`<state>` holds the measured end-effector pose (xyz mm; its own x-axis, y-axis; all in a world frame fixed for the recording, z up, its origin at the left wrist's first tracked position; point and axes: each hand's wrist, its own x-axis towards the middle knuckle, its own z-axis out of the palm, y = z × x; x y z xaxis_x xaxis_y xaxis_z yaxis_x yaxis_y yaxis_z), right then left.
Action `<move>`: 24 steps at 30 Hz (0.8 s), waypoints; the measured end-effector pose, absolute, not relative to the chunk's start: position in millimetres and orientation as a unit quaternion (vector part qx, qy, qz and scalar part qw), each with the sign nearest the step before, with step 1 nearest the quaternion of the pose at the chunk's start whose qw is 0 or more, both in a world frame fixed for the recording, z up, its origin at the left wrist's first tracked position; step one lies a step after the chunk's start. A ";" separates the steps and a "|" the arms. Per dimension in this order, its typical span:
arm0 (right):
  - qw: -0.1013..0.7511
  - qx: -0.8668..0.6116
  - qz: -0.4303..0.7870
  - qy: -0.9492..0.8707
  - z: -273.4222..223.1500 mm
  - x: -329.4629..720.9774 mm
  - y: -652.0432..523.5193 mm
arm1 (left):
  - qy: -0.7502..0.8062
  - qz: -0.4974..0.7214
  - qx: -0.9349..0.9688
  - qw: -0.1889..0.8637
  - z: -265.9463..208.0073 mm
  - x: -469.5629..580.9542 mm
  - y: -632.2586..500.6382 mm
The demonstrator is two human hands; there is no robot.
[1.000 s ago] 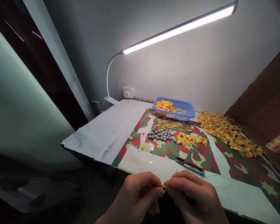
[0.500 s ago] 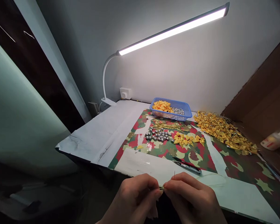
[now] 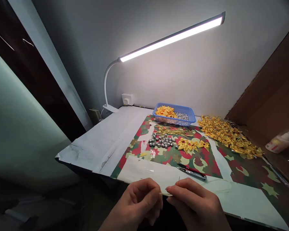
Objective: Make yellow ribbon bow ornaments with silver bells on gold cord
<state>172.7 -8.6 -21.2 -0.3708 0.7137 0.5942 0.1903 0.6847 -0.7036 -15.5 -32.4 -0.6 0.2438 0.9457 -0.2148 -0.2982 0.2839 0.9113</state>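
Just over the table's front edge, my left hand is closed, thumb and forefinger pinching one end of a thin, pale yellow cord. A short stretch of the cord spans to my right hand, whose fingertips are also pinched on it. From between the right fingers a thin needle points upward. The rest of the cord is hidden by my fingers. Beyond the right hand lies a pair of thread snips, apart from it.
Small silver bells, yellow ribbon bows and gold cords lie on the camouflage-patterned cover. Behind them stands a blue basket of bows and bells. A heap of yellow bow pieces and a bottle are at right. A lamp hangs above.
My hands have drawn slightly apart, and a little more cord shows between them. The left hand has turned a bit. The view has tilted slightly, shifting the lamp down and left.
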 end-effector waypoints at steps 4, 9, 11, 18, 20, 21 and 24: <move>0.496 -0.298 0.301 -0.758 -31.6 167.6 -6.6 | 0.346 0.509 0.233 0.753 -0.8 -15.7 -30.6; 0.469 -0.313 0.336 -0.755 -46.1 162.9 -4.4 | 0.350 0.545 0.182 0.740 -0.5 -17.7 -30.5; 0.461 -0.315 0.343 -0.756 -47.2 162.0 -5.6 | 0.389 0.546 0.264 0.694 -3.2 -20.9 -27.8; 0.508 -0.282 0.260 -0.771 -28.5 164.3 -4.8 | 0.423 0.449 0.486 0.620 -3.8 -21.7 -25.1; 0.511 -0.268 0.241 -0.780 -22.6 163.6 -1.6 | 0.404 0.412 0.511 0.637 -1.7 -17.8 -28.5; 0.514 -0.264 0.236 -0.781 -20.2 162.5 -0.2 | 0.399 0.401 0.515 0.644 -0.8 -16.1 -29.8; 0.537 -0.261 0.233 -0.767 -14.9 157.6 2.2 | 0.409 0.389 0.508 0.650 0.4 -13.5 -29.8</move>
<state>157.6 2.2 -14.9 -0.2865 0.6510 0.7030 0.1495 0.7551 -0.6383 -13.5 -29.8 0.4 0.3624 0.9219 -0.1368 -0.0894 0.1805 0.9795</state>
